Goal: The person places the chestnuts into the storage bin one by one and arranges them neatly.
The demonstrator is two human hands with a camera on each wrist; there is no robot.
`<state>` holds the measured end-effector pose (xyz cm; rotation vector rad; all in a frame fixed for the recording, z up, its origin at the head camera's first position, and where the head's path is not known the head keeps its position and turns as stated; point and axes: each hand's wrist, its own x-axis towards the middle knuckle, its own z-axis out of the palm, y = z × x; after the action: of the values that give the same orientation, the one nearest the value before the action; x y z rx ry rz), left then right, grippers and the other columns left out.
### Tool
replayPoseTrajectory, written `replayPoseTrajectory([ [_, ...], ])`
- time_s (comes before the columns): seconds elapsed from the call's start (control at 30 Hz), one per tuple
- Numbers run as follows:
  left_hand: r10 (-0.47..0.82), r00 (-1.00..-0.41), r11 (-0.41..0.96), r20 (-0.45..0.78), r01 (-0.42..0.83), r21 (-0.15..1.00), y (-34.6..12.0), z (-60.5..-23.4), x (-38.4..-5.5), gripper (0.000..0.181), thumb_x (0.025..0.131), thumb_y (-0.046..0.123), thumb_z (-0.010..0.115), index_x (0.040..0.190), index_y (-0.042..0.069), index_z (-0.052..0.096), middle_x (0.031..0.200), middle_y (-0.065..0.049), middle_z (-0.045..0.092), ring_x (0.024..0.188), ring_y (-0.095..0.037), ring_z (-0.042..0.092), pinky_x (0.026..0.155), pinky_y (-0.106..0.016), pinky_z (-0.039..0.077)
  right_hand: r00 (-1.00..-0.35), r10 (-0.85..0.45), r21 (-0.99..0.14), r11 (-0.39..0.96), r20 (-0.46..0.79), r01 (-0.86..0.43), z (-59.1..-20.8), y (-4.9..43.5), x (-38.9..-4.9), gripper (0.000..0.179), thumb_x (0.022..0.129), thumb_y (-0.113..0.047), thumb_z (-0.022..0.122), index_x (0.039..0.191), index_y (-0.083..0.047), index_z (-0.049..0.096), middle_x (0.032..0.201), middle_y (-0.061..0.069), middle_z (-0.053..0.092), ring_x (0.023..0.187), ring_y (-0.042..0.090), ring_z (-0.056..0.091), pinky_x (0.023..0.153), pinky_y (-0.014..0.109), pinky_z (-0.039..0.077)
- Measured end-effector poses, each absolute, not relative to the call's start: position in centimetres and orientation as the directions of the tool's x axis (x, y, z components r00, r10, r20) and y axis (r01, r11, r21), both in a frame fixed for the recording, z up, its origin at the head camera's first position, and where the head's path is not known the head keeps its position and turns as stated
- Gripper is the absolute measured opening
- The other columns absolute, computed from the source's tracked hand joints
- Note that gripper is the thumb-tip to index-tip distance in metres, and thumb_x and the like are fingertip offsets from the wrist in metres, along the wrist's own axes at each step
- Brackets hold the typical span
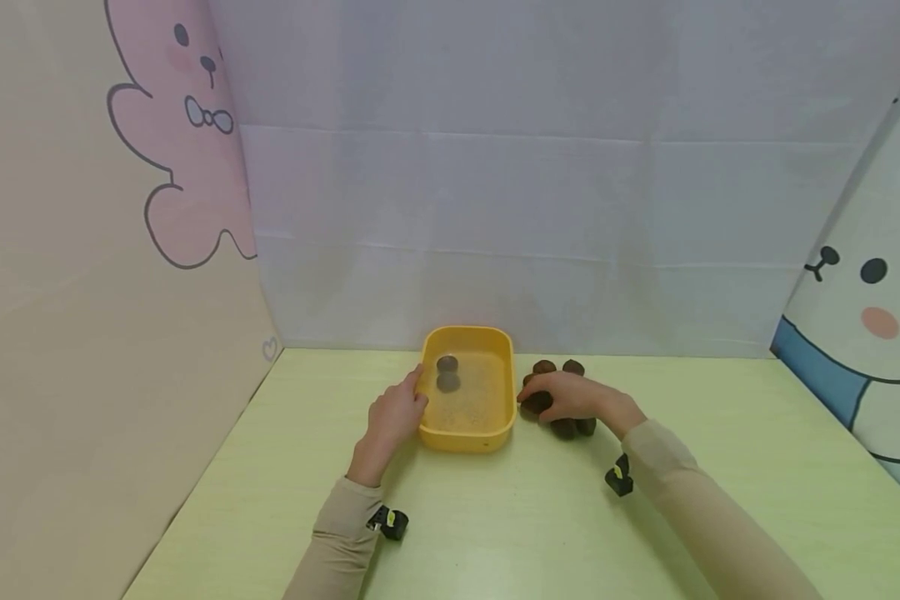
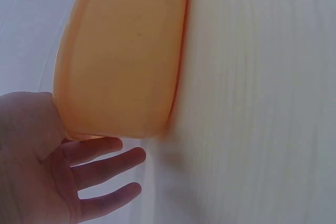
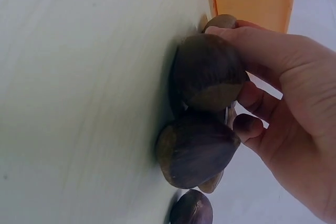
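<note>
A yellow plastic bin (image 1: 468,443) stands on the table near the back wall. Inside it show two dark, round, blurred shapes (image 1: 447,364); whether one is a reflection I cannot tell. My left hand (image 1: 397,414) holds the bin's left rim, thumb over the edge, while three fingers (image 2: 107,169) extend loosely outside the wall. Right of the bin lies a pile of brown chestnuts (image 1: 565,428). My right hand (image 1: 570,394) is over this pile, its thumb and index finger pinching a chestnut (image 3: 222,21). Two larger chestnuts (image 3: 197,148) lie close beside its fingers.
The pale yellow-green table (image 1: 495,533) reaches a white cloth wall (image 1: 450,292) behind the bin. Printed cartoon panels stand at the left (image 1: 187,200) and right (image 1: 855,358). Black wrist cameras (image 1: 619,477) hang below both sleeves.
</note>
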<state>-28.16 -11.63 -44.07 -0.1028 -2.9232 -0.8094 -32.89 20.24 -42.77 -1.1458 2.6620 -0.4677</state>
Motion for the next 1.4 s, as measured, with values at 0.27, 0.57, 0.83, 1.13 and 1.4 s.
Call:
replayPoseTrajectory([
  [0.27,0.039,-0.991,0.861,0.128,0.098,0.500,-11.5,-44.4,-28.2,0.057,0.095,0.018,0.051,0.151,0.015,0.043,0.062,-0.005,0.048,0.049,-0.017,0.039,0.046,-0.030,0.032,-0.684,-0.729,-0.396,0.640,-0.040,-0.659,-42.3,20.5,-32.7,0.042,0.085,-0.016,0.077,0.126,-0.014,0.067,0.125,0.003,0.065,0.112,0.021,0.059,0.097,0.043,0.048],
  [0.57,0.027,-0.993,0.856,0.112,0.081,0.510,-11.6,-44.2,-28.1,0.057,0.096,0.017,0.051,0.152,0.015,0.043,0.061,-0.004,0.046,0.049,-0.017,0.039,0.045,-0.029,0.032,-0.699,-0.714,-0.459,0.610,0.035,-0.646,-41.1,20.8,-32.8,0.038,0.085,-0.010,0.074,0.122,-0.012,0.065,0.111,-0.001,0.063,0.094,0.017,0.057,0.081,0.030,0.049],
  [0.83,0.028,-0.992,0.858,0.120,0.085,0.507,-11.6,-44.4,-28.4,0.057,0.096,0.017,0.051,0.152,0.015,0.043,0.062,-0.003,0.045,0.049,-0.017,0.038,0.046,-0.029,0.031,-0.680,-0.729,-0.464,0.577,0.078,-0.672,-39.8,20.4,-32.4,0.042,0.088,-0.008,0.069,0.129,-0.010,0.062,0.114,0.002,0.059,0.089,0.015,0.055,0.079,0.030,0.050],
  [1.13,0.033,-0.992,0.858,0.120,0.090,0.507,-11.6,-44.2,-28.2,0.057,0.095,0.017,0.050,0.151,0.015,0.043,0.062,-0.004,0.046,0.050,-0.018,0.039,0.047,-0.030,0.031,-0.681,-0.722,-0.493,0.551,0.123,-0.673,-38.5,19.3,-32.2,0.035,0.089,-0.010,0.069,0.122,-0.011,0.060,0.112,0.001,0.062,0.089,0.015,0.059,0.082,0.033,0.053],
  [1.4,0.035,-0.994,0.857,0.107,0.085,0.508,-11.6,-44.2,-28.3,0.057,0.096,0.018,0.051,0.152,0.014,0.043,0.064,-0.005,0.048,0.051,-0.018,0.040,0.047,-0.030,0.032,-0.660,-0.739,-0.482,0.533,0.136,-0.695,-37.9,17.6,-32.7,0.028,0.087,-0.014,0.073,0.109,-0.015,0.055,0.099,-0.003,0.060,0.081,0.013,0.060,0.073,0.027,0.052],
])
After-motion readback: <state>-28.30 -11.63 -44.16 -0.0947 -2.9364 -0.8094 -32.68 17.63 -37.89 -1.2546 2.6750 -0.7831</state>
